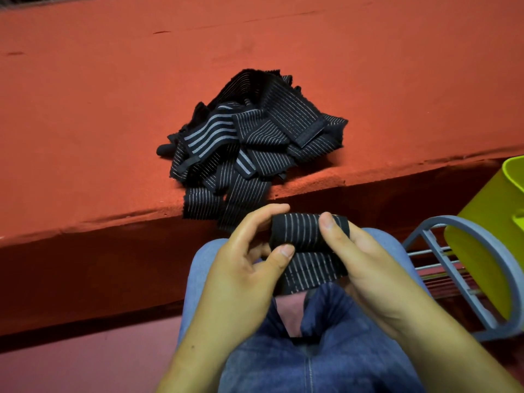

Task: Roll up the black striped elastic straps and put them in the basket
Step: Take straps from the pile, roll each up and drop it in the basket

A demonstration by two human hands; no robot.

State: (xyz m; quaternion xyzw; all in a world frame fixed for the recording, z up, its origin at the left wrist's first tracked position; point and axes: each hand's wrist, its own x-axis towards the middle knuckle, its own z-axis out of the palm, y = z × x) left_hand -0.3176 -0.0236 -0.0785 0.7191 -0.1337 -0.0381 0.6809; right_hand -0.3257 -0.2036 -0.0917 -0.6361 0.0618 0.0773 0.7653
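Our left hand (243,268) and right hand (371,268) both pinch a strap (306,231) above our lap, thumbs in front and fingers curled behind. Its top part is rolled up, and the loose end hangs down to our jeans (326,353). More straps lie in a pile (252,131) on the red bench (99,109), some hanging over its edge. A green basket (485,222) sits on a grey rack (445,262) at our right.

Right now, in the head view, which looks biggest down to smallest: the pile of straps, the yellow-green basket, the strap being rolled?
1. The pile of straps.
2. The yellow-green basket, cut off by the picture edge, so its place is unsure.
3. The strap being rolled, though it is nearest the camera.
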